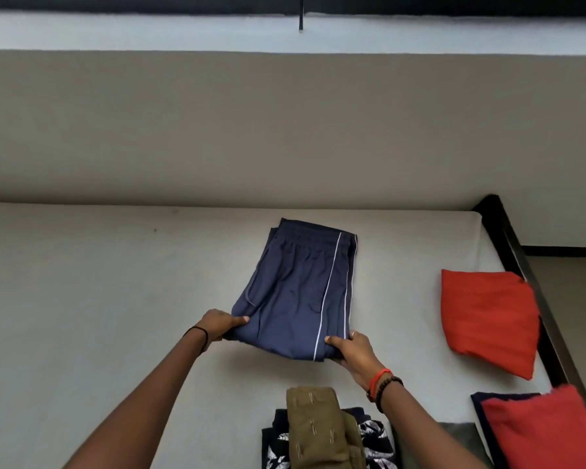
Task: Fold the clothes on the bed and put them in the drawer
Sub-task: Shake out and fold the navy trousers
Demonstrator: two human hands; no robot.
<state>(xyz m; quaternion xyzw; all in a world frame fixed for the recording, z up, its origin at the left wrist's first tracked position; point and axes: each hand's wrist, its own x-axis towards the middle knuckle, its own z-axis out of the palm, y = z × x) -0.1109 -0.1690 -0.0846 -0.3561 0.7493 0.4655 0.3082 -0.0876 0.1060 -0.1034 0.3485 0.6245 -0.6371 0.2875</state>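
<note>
Folded navy track pants (298, 292) with white side piping lie on the white bed (99, 299), waistband toward the wall. My left hand (219, 324) pinches the near left corner of the pants, thumb on top. At the near right corner my right hand (351, 350) grips the folded edge, thumb on top and fingers underneath. An olive garment (322, 428) lies folded on a dark floral-print garment (376, 438) at the near edge of the bed.
A folded red garment (487, 316) lies at the right of the bed. Another red piece (545, 431) sits on dark navy cloth (481, 411) at the near right. A black bed frame (521, 265) runs along the right side. A beige wall (285, 130) stands behind the bed.
</note>
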